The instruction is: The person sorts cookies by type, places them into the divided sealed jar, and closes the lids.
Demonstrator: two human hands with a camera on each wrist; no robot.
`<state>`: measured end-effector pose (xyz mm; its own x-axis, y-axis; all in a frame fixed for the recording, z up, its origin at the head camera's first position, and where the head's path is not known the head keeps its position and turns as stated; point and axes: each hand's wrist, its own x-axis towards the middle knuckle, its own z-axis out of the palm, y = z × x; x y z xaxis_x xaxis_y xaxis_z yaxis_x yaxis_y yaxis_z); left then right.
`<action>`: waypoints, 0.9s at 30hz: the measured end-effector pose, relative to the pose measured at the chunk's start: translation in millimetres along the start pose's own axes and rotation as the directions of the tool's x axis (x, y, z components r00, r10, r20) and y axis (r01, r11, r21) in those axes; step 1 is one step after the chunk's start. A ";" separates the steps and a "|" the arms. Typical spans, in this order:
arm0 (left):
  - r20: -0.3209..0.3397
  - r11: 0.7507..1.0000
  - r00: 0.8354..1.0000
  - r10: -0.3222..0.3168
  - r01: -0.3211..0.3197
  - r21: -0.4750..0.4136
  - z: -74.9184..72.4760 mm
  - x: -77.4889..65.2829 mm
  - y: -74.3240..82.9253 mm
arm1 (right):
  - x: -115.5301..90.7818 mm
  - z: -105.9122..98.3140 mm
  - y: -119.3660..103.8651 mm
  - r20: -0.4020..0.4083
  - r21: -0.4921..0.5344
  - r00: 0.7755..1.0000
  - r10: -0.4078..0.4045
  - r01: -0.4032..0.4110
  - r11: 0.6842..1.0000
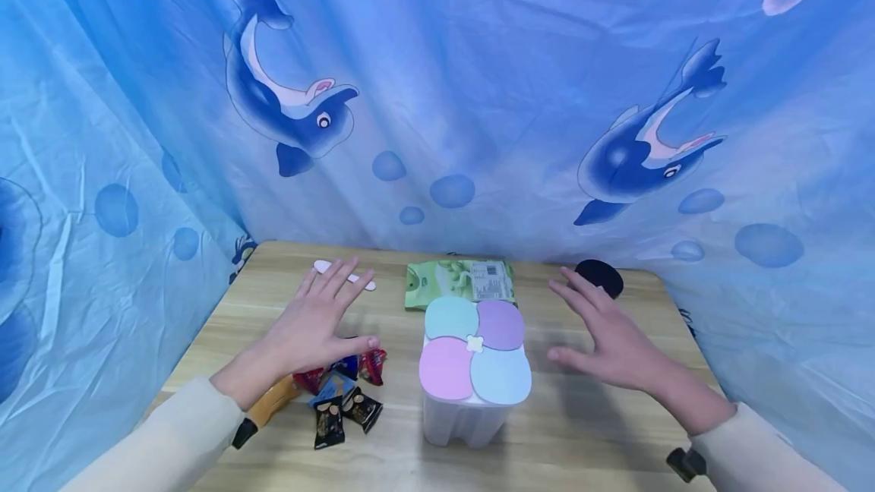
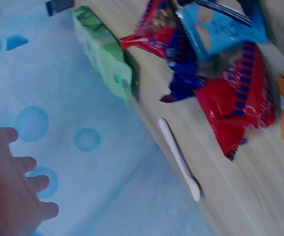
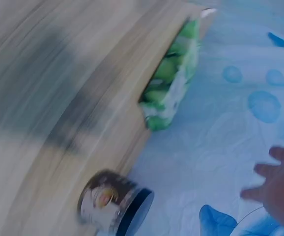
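Note:
My left hand (image 1: 311, 329) hovers with fingers spread over the left side of the table, holding nothing. Below its thumb lie small wrapped snacks: red packets (image 1: 372, 365), a light blue one (image 1: 333, 388) and black ones (image 1: 330, 424). Out to the right, my right hand (image 1: 608, 340) is also spread and bare, in the air short of a jar with a black lid (image 1: 600, 278). Between the hands stands a pale plastic container (image 1: 465, 431), its lid (image 1: 447, 370) made of mint, purple, pink and blue petals. Neither hand touches the container.
A green snack bag (image 1: 437, 282) lies behind the container. Near the back left edge is a white spoon (image 2: 179, 160). Something orange (image 1: 273, 401) lies partly under the left forearm. A blue dolphin-print curtain (image 1: 437, 97) encloses the wooden table (image 1: 390, 469) at back and sides.

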<state>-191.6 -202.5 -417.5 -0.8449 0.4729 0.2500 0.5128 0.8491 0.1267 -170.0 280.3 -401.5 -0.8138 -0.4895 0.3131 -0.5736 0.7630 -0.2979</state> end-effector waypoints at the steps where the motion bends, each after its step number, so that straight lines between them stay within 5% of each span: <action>1: -0.015 1.000 1.000 0.006 -0.006 -0.015 -2.0 -0.2 1.4 | 0.0 -1.8 -2.3 -0.006 0.048 1.000 -0.008 0.008 0.999; 6: -0.083 0.993 0.996 0.031 -0.040 -0.113 -12.6 -3.6 14.9 | -1.9 -5.0 -20.6 -0.050 0.286 0.997 -0.056 0.068 0.956; 11: -0.126 0.955 0.989 0.075 -0.108 -0.277 -23.9 -10.8 35.4 | -4.6 -0.6 -39.8 -0.103 0.480 0.986 -0.133 0.166 0.862; 17: -0.169 0.874 0.973 0.155 -0.215 -0.435 -35.0 -18.6 60.9 | -3.2 9.4 -55.2 -0.124 0.575 0.980 -0.157 0.200 0.793; 27: -0.235 0.716 0.937 0.258 -0.349 -0.605 -33.6 -16.0 92.2 | -0.4 26.5 -62.0 -0.123 0.645 0.979 -0.163 0.204 0.737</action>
<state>-125.7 -139.7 -377.5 -0.6237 0.6074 0.4921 0.7537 0.3003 0.5846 -136.6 222.0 -407.1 -0.6916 -0.5517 0.4661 -0.6485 0.1904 -0.7370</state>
